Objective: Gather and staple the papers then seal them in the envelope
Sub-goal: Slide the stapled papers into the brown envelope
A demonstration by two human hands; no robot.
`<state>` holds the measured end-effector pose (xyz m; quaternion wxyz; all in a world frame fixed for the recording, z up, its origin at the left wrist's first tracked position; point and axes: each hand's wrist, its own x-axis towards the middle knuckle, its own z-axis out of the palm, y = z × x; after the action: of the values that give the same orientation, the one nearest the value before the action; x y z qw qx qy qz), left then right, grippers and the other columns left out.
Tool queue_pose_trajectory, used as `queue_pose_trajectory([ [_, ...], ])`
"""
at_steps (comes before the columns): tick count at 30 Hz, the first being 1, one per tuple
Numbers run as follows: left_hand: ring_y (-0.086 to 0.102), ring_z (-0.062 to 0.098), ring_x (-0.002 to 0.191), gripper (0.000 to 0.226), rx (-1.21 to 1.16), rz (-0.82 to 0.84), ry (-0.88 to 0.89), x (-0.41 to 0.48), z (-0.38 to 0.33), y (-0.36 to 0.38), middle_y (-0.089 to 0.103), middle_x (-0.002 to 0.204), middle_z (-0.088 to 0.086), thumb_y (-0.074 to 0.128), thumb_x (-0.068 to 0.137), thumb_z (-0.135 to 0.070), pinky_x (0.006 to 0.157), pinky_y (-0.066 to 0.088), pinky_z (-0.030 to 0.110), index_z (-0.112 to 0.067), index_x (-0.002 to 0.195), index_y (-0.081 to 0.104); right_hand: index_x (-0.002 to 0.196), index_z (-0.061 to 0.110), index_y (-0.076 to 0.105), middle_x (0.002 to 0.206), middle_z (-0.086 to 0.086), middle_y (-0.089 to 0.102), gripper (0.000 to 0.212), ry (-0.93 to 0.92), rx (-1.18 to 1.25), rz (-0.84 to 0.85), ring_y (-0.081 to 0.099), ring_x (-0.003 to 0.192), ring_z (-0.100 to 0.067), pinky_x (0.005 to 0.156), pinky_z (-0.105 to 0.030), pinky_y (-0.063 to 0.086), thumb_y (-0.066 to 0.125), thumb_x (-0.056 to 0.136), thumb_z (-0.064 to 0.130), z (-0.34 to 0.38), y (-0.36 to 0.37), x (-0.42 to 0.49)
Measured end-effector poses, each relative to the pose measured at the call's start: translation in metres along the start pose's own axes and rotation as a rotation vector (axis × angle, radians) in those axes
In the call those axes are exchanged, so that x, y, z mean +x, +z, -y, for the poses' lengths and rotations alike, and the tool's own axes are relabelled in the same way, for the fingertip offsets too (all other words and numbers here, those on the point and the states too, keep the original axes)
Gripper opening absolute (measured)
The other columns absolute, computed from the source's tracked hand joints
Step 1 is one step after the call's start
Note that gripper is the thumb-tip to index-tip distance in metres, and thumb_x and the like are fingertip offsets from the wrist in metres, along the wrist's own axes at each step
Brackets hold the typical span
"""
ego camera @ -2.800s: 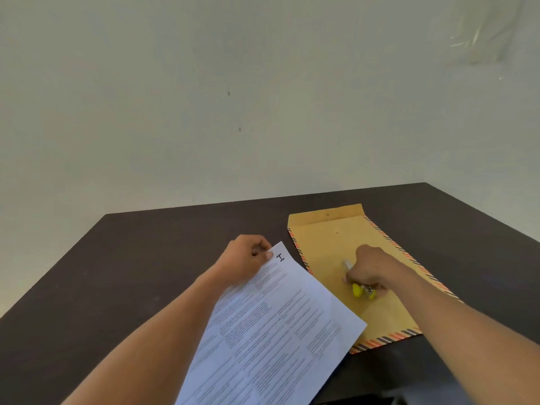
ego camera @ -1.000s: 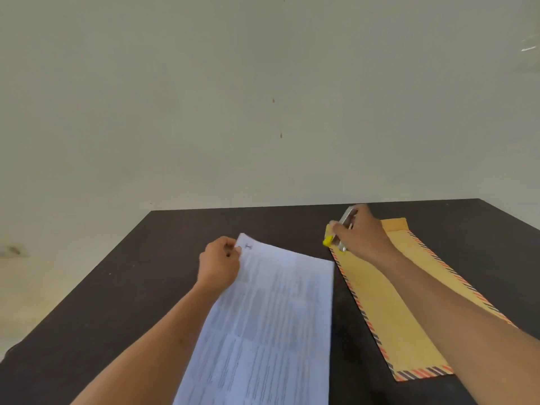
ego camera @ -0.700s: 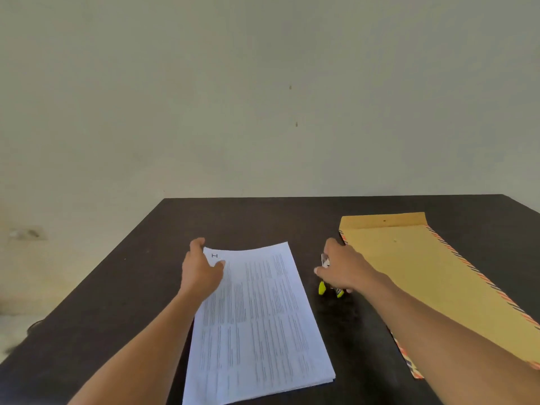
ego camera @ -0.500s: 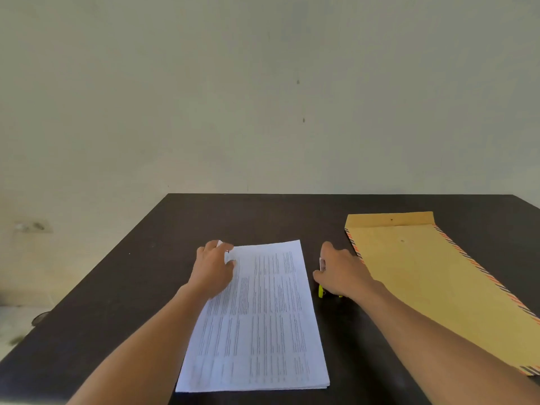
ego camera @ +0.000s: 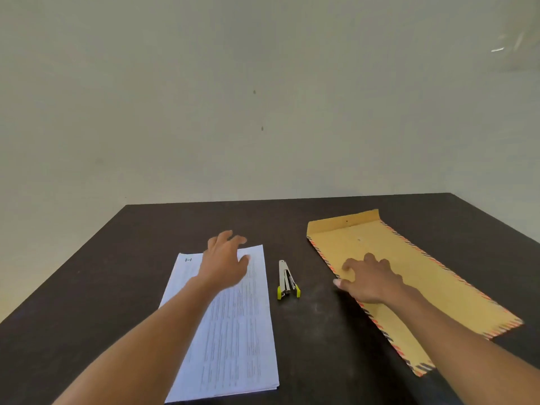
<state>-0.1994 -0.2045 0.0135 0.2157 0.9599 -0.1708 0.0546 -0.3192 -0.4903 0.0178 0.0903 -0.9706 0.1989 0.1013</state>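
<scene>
Carefully: envelope may skid

The right hand (ego camera: 371, 280) lies on the manila envelope (ego camera: 388, 244), fingertips lightly bent, gripping nothing; a push could slide it. The left hand (ego camera: 225, 264) hangs slack-fingered over the paper stack (ego camera: 239, 331), stapler (ego camera: 287, 280) between the 2 thumbs; a brush could fan the sheets.

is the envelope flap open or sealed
Open: the envelope has its flap unfolded at the far end, and the papers lie outside it.

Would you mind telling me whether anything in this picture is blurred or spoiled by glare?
Head view: the left hand is motion-smeared at its fingertips over the papers; the stapler and envelope look crisp; the print is too soft to read; a faint glare streak sits top right.
</scene>
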Motion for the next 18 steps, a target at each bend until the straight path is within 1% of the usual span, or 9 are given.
queue_pose_trajectory([
  [3,0.025,0.031,0.147,0.053,-0.022,0.059,0.182,0.006,-0.051,0.015,0.035,0.159,0.004,0.059,0.096,-0.038,0.117,0.031,0.049,-0.026,0.146,0.047,0.122,0.026,0.056,0.131,-0.009,0.048,0.038,-0.028,0.016,-0.004,0.049,0.117,-0.032,0.099,-0.04,0.042,0.045,0.096,0.052,-0.032,-0.009,-0.004],
  [5,0.024,0.03,0.147,0.053,-0.037,0.083,0.263,0.006,-0.074,0.021,0.034,0.159,0.003,0.059,0.096,-0.038,0.118,0.03,0.048,-0.027,0.146,0.047,0.125,0.017,0.055,0.13,-0.009,0.052,0.04,-0.038,0.018,-0.01,0.053,0.115,-0.028,0.092,-0.033,0.041,0.045,0.099,0.046,-0.045,-0.013,-0.006],
  [8,0.025,0.026,0.148,0.05,-0.04,0.105,0.387,0.008,-0.109,0.034,0.036,0.159,0.0,0.057,0.096,-0.04,0.118,0.029,0.048,-0.028,0.145,0.049,0.127,0.031,0.049,0.123,-0.002,0.047,0.037,-0.014,0.067,-0.012,0.054,0.114,-0.025,0.099,-0.038,0.042,0.044,0.098,0.053,-0.073,-0.014,-0.007],
  [10,0.022,0.024,0.15,0.05,-0.015,0.154,0.427,0.008,-0.126,0.042,0.034,0.16,-0.003,0.054,0.098,-0.042,0.12,0.027,0.046,-0.029,0.145,0.048,0.114,0.04,0.05,0.117,0.003,0.044,0.022,-0.033,0.058,-0.02,0.053,0.11,-0.022,0.101,-0.046,0.043,0.046,0.097,0.052,-0.088,-0.012,-0.004],
  [12,0.021,0.022,0.152,0.049,0.047,0.222,0.453,0.007,-0.138,0.046,0.034,0.161,-0.004,0.051,0.1,-0.044,0.121,0.023,0.045,-0.028,0.146,0.047,0.101,0.043,0.05,0.12,0.005,0.046,0.008,-0.071,0.064,-0.035,0.052,0.109,-0.019,0.101,-0.045,0.043,0.055,0.095,0.042,-0.098,-0.012,-0.001],
  [13,0.025,0.022,0.151,0.048,0.084,0.258,0.462,0.005,-0.142,0.047,0.039,0.158,-0.003,0.05,0.1,-0.045,0.121,0.024,0.045,-0.028,0.145,0.048,0.098,0.043,0.051,0.122,0.005,0.048,0.013,-0.099,0.066,-0.033,0.051,0.112,-0.019,0.102,-0.042,0.043,0.059,0.094,0.034,-0.101,-0.013,-0.001],
  [15,0.043,0.023,0.14,0.047,0.143,0.33,0.452,0.002,-0.146,0.05,0.053,0.148,-0.002,0.048,0.1,-0.049,0.118,0.031,0.045,-0.029,0.142,0.052,0.102,0.041,0.056,0.128,0.006,0.05,0.021,-0.138,0.076,-0.014,0.05,0.12,-0.019,0.104,-0.038,0.041,0.059,0.095,0.022,-0.106,-0.017,-0.002],
  [16,0.053,0.023,0.131,0.046,0.149,0.368,0.432,0.0,-0.147,0.051,0.059,0.142,-0.002,0.049,0.099,-0.051,0.114,0.038,0.045,-0.03,0.14,0.053,0.107,0.038,0.058,0.132,0.007,0.05,0.024,-0.146,0.078,-0.008,0.049,0.123,-0.02,0.106,-0.038,0.04,0.057,0.096,0.017,-0.108,-0.017,-0.002],
  [18,0.059,0.02,0.12,0.045,0.145,0.43,0.413,-0.004,-0.145,0.051,0.062,0.136,-0.004,0.055,0.096,-0.052,0.106,0.047,0.044,-0.032,0.136,0.057,0.114,0.037,0.058,0.139,0.008,0.049,0.032,-0.138,0.072,-0.017,0.047,0.127,-0.021,0.106,-0.042,0.04,0.051,0.097,0.01,-0.106,-0.017,-0.002],
])
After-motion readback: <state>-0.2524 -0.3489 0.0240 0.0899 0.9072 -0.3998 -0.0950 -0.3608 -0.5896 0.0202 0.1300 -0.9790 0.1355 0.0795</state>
